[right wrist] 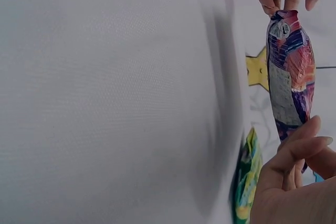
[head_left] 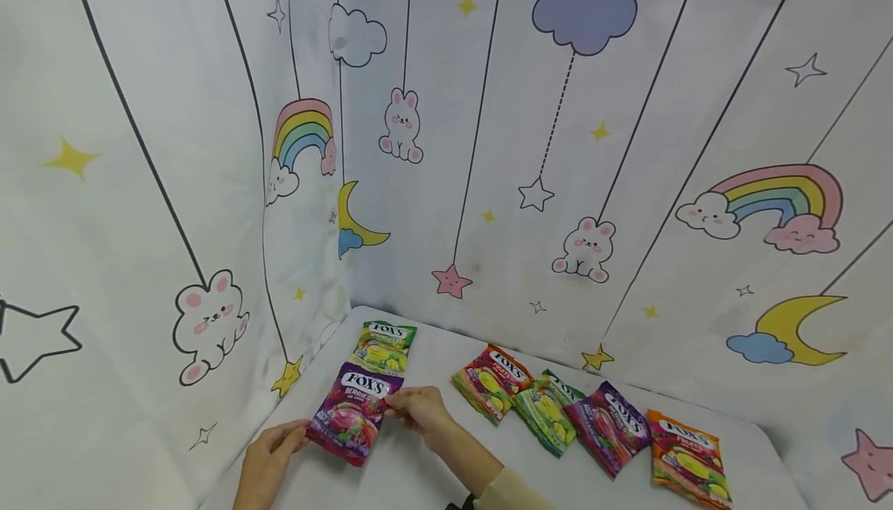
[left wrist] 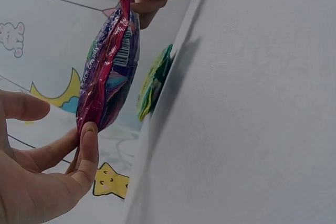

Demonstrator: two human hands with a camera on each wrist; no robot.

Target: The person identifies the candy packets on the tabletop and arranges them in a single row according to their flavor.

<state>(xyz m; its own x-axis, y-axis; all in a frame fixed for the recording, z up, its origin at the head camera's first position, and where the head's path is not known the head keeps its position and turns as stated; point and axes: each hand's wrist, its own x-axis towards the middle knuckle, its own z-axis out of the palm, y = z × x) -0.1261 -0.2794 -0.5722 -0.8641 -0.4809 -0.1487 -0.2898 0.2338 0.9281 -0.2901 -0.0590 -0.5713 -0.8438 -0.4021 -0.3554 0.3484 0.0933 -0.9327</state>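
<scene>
Both hands hold a purple Fox's Berries candy bag up above the white table, one at each side. The left hand pinches its lower left corner between fingers and thumb. At the bag's right edge, the right hand grips it with thumb and fingers. Just behind it lies a green Fox's candy bag on the table, its lower part overlapped by the purple bag in the head view. The left wrist view shows the purple bag edge-on, clear of the tabletop.
To the right, a row of candy bags lies on the table: an orange-red Fruits bag, a green bag, another purple bag and an orange Fruits bag. A white printed curtain stands behind and at the left.
</scene>
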